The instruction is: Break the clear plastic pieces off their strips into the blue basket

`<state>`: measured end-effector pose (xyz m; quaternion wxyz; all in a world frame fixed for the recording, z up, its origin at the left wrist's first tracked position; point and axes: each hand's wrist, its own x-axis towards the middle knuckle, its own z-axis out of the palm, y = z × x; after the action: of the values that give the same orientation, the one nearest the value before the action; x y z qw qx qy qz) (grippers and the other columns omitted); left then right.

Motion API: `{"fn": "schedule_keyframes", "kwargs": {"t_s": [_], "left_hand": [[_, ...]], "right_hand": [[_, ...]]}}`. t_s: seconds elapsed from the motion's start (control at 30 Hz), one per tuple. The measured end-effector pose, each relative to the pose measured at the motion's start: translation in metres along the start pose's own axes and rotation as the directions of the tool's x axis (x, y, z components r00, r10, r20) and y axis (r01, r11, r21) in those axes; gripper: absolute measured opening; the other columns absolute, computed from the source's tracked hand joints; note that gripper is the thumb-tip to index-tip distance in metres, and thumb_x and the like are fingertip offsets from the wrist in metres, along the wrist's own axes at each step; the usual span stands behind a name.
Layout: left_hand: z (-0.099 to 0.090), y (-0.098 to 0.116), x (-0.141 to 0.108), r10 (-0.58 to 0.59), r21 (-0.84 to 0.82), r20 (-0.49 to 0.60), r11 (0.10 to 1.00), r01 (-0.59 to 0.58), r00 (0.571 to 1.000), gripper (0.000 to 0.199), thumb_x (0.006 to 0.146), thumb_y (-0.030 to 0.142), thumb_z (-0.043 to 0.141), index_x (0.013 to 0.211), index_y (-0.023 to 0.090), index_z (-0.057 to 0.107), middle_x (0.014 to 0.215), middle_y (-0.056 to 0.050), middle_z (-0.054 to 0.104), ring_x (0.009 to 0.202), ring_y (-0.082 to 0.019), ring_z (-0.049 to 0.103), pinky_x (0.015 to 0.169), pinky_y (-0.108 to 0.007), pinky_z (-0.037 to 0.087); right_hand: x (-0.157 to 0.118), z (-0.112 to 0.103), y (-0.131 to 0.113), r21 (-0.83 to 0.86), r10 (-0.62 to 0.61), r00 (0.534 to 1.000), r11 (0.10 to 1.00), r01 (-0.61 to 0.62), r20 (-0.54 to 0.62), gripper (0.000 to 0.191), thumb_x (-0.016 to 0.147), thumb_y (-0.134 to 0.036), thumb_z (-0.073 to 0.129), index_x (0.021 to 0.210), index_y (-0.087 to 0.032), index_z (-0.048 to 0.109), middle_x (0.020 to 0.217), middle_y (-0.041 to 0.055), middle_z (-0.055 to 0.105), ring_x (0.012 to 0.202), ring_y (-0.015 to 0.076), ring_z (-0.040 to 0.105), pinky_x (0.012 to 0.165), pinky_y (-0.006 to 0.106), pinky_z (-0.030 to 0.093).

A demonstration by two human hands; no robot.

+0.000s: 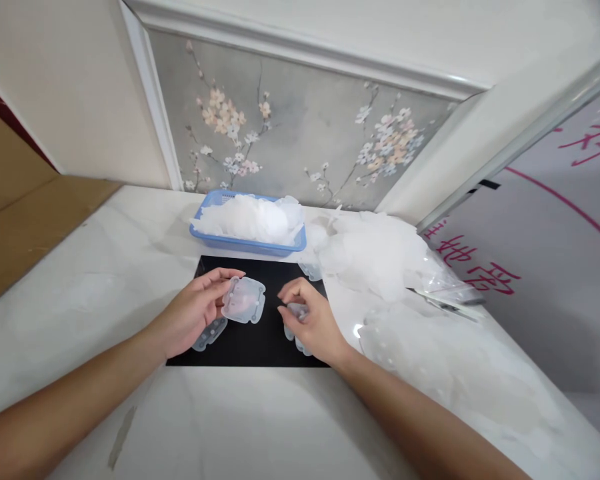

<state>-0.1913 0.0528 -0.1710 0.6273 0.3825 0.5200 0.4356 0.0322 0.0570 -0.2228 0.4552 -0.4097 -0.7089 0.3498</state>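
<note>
My left hand (200,309) grips a thin translucent plastic piece (244,300) by its left edge, holding it up above a black mat (260,350). The piece has notched sides and small round marks. My right hand (313,318) is closed in a pinch just right of it, the fingertips apart from the piece. What lies between those fingertips is too small to make out. Partly hidden under my right hand are similar clear pieces (303,349) on the mat. Another such piece (210,335) lies beneath my left hand.
Behind the mat stands a blue basket (247,247) heaped with white translucent pieces (255,219). A large pile of similar pieces (370,250) lies to its right, beside clear plastic bags (450,280). A cardboard box (35,213) edges the left; a whiteboard (555,267) stands right.
</note>
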Motion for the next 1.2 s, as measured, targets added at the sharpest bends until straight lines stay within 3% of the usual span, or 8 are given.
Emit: {"fn": "schedule_keyframes", "kwargs": {"t_s": [0.2, 0.33, 0.47, 0.57, 0.7, 0.9, 1.03, 1.2], "left_hand": [[0.004, -0.001, -0.004, -0.034, -0.048, 0.096, 0.998, 0.038, 0.995, 0.020, 0.083, 0.037, 0.070, 0.098, 0.024, 0.072, 0.089, -0.003, 0.069, 0.081, -0.018, 0.068, 0.072, -0.029, 0.058], [-0.002, 0.001, -0.006, 0.015, 0.221, 0.197, 0.974, -0.059, 0.980, 0.035, 0.087, 0.043, 0.063, 0.120, 0.030, 0.068, 0.096, -0.005, 0.072, 0.093, -0.024, 0.070, 0.080, -0.037, 0.057], [-0.023, 0.004, -0.002, 0.173, 0.757, 0.395, 0.496, -0.426, 0.902, 0.037, 0.088, 0.020, 0.055, 0.120, 0.031, 0.071, 0.108, -0.006, 0.072, 0.099, -0.026, 0.066, 0.091, -0.039, 0.049], [-0.035, 0.009, 0.001, 0.113, 0.844, 0.513, 0.118, -0.524, 0.851, 0.042, 0.089, 0.007, 0.050, 0.118, 0.028, 0.071, 0.113, -0.007, 0.069, 0.096, -0.025, 0.064, 0.088, -0.037, 0.046], [-0.037, 0.017, 0.001, -0.029, 0.865, 0.499, -0.040, -0.500, 0.866, 0.040, 0.087, 0.004, 0.059, 0.119, 0.025, 0.068, 0.109, -0.006, 0.067, 0.098, -0.024, 0.062, 0.085, -0.034, 0.043], [-0.036, 0.021, 0.001, -0.016, 0.895, 0.442, 0.067, -0.440, 0.897, 0.015, 0.087, 0.012, 0.060, 0.087, 0.022, 0.071, 0.090, -0.003, 0.065, 0.093, -0.024, 0.058, 0.084, -0.036, 0.040], [-0.028, 0.021, 0.000, 0.042, 0.805, 0.293, 0.528, -0.270, 0.955, 0.018, 0.090, 0.033, 0.058, 0.077, 0.021, 0.061, 0.081, 0.000, 0.059, 0.075, -0.018, 0.056, 0.069, -0.032, 0.042], [-0.012, 0.007, 0.001, -0.063, 0.144, 0.133, 0.989, 0.043, 0.989, 0.029, 0.085, 0.041, 0.070, 0.081, 0.021, 0.051, 0.080, 0.003, 0.060, 0.078, -0.017, 0.061, 0.072, -0.031, 0.049]], "right_hand": [[-0.005, 0.003, -0.001, -0.117, -0.191, 0.970, 0.971, 0.209, 0.148, 0.038, 0.090, -0.016, 0.057, 0.125, -0.031, 0.062, 0.143, 0.0106, 0.055, 0.107, 0.0236, 0.065, 0.070, 0.034, 0.057], [-0.004, 0.004, -0.008, 0.076, -0.053, 0.982, 0.996, 0.040, 0.182, 0.013, 0.093, -0.030, 0.060, 0.096, -0.026, 0.072, 0.109, 0.0083, 0.073, 0.085, 0.0213, 0.070, 0.067, 0.033, 0.057], [0.002, 0.002, -0.006, 0.372, 0.390, 0.901, 0.821, -0.433, 0.189, 0.029, 0.084, -0.051, 0.069, 0.085, -0.022, 0.069, 0.058, -0.0035, 0.059, 0.040, 0.0097, 0.046, 0.039, 0.024, 0.040], [0.006, -0.001, -0.003, 0.470, 0.514, 0.808, 0.660, -0.586, 0.287, 0.038, 0.074, -0.055, 0.075, 0.088, -0.020, 0.068, 0.055, -0.0056, 0.057, 0.032, 0.0066, 0.037, 0.031, 0.021, 0.031], [0.008, -0.005, -0.004, 0.506, 0.527, 0.786, 0.605, -0.615, 0.324, 0.040, 0.071, -0.056, 0.078, 0.081, -0.018, 0.068, 0.052, -0.0053, 0.056, 0.033, 0.0069, 0.040, 0.032, 0.020, 0.030], [0.007, -0.006, -0.004, 0.546, 0.540, 0.776, 0.562, -0.621, 0.327, 0.039, 0.069, -0.055, 0.081, 0.076, -0.020, 0.066, 0.047, -0.0072, 0.050, 0.035, 0.0074, 0.038, 0.034, 0.021, 0.030], [0.007, -0.005, -0.004, 0.558, 0.532, 0.787, 0.567, -0.606, 0.313, 0.039, 0.071, -0.055, 0.079, 0.078, -0.020, 0.065, 0.043, -0.0088, 0.044, 0.035, 0.0073, 0.034, 0.035, 0.020, 0.026], [0.009, -0.005, -0.001, 0.587, 0.510, 0.836, 0.620, -0.520, 0.202, 0.046, 0.071, -0.057, 0.078, 0.064, -0.021, 0.050, 0.047, -0.0078, 0.043, 0.038, 0.0063, 0.032, 0.037, 0.020, 0.023]]}}
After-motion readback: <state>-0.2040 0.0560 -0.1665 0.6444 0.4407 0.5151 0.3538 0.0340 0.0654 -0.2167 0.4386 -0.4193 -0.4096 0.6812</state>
